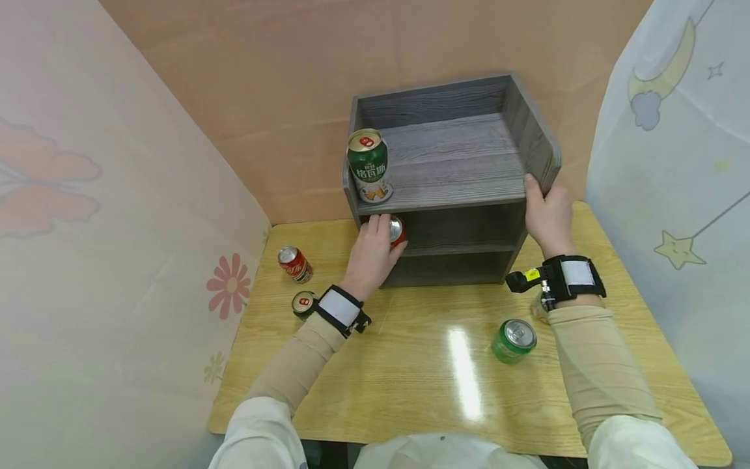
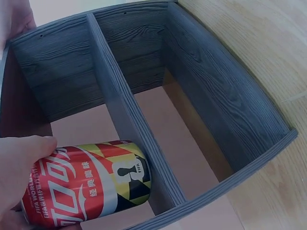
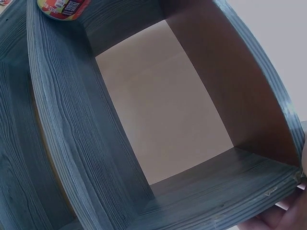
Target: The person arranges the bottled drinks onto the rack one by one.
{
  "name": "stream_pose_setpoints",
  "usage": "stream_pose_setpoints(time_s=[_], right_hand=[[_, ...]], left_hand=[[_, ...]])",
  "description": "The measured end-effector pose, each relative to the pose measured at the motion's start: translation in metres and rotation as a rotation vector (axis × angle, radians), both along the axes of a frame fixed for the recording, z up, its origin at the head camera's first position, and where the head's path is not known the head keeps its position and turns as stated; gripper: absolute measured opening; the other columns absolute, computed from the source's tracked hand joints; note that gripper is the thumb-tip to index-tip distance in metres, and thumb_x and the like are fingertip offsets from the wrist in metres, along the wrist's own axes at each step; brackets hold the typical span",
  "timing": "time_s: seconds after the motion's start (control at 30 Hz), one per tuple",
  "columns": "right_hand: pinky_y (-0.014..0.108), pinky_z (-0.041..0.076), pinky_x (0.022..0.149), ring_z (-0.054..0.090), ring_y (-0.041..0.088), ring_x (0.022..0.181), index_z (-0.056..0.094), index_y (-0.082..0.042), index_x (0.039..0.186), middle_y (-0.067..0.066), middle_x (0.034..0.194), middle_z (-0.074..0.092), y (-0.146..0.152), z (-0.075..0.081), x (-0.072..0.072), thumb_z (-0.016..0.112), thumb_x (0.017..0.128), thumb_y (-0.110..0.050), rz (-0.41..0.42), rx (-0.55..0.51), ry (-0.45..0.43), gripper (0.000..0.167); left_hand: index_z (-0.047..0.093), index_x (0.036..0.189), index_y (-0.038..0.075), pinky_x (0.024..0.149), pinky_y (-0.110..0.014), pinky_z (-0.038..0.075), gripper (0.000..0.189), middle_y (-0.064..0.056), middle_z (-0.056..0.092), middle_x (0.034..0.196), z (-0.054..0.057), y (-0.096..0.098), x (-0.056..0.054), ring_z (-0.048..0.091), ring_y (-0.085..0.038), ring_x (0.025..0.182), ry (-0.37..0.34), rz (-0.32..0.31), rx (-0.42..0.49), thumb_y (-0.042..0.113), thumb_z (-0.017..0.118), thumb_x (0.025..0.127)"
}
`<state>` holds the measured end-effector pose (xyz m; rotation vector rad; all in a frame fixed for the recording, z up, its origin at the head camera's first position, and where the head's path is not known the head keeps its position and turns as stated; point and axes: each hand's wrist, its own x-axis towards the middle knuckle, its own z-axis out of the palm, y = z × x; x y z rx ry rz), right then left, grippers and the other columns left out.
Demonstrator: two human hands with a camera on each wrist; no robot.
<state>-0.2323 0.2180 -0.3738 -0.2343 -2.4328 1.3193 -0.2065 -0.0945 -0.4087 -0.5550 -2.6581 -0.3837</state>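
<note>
My left hand [image 1: 370,257] grips a red cola can [image 2: 91,182] at the left end of the grey wooden shelf unit's [image 1: 451,247] middle compartment. In the left wrist view the can's lower end meets the dividing board [image 2: 127,108], and the thumb lies along its upper part. Part of the can is hidden behind the fingers in the head view. My right hand [image 1: 551,215] holds the unit's right side panel, its thumb on the front edge near the top board. On that top board, at the left, stands a green kvass can [image 1: 369,166].
Left of the unit, a red cola can [image 1: 295,264] and a dark-topped can [image 1: 303,303] stand on the wooden table [image 1: 404,384]. A green can [image 1: 513,341] stands at the right front. Beside it, another can [image 1: 540,308] is partly hidden by the right wrist.
</note>
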Motion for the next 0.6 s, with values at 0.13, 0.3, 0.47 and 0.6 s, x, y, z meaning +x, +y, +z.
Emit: stream_pose_setpoints(time_s=[0.13, 0.3, 0.47, 0.6], right_hand=[[0.036, 0.035, 0.064, 0.047, 0.028, 0.082, 0.059, 0.006, 0.114, 0.018, 0.095, 0.052, 0.001, 0.0, 0.001, 0.037, 0.107, -0.051, 0.003, -0.001, -0.007, 0.061], [0.036, 0.034, 0.063, 0.046, 0.027, 0.081, 0.058, 0.005, 0.112, 0.017, 0.092, 0.05, 0.0, -0.001, 0.003, 0.037, 0.107, -0.051, 0.003, 0.007, -0.01, 0.06], [0.036, 0.034, 0.063, 0.046, 0.027, 0.081, 0.058, 0.005, 0.113, 0.017, 0.093, 0.05, 0.0, 0.0, 0.003, 0.037, 0.107, -0.05, 0.002, 0.001, -0.006, 0.06], [0.036, 0.034, 0.064, 0.046, 0.028, 0.082, 0.059, 0.005, 0.112, 0.018, 0.093, 0.051, -0.002, -0.001, 0.003, 0.038, 0.107, -0.05, 0.002, -0.001, -0.002, 0.059]], left_hand=[[0.049, 0.129, -0.006, 0.09, -0.038, 0.052, 0.058, -0.019, 0.054, 0.113, -0.003, 0.002, -0.003, 0.057, -0.034, 0.103, 0.016, 0.014, -0.044, 0.032, 0.075, 0.094], [0.053, 0.116, -0.005, 0.082, -0.037, 0.053, 0.047, -0.017, 0.056, 0.103, -0.006, 0.006, -0.006, 0.059, -0.032, 0.095, 0.042, 0.042, -0.055, 0.034, 0.071, 0.097], [0.057, 0.115, -0.006, 0.083, -0.04, 0.052, 0.045, -0.018, 0.059, 0.101, -0.005, 0.011, -0.011, 0.06, -0.034, 0.093, 0.045, 0.088, -0.093, 0.035, 0.068, 0.099], [0.062, 0.111, -0.006, 0.086, -0.043, 0.049, 0.041, -0.02, 0.062, 0.1, -0.003, 0.014, -0.016, 0.06, -0.035, 0.095, -0.031, 0.128, -0.103, 0.034, 0.064, 0.102]])
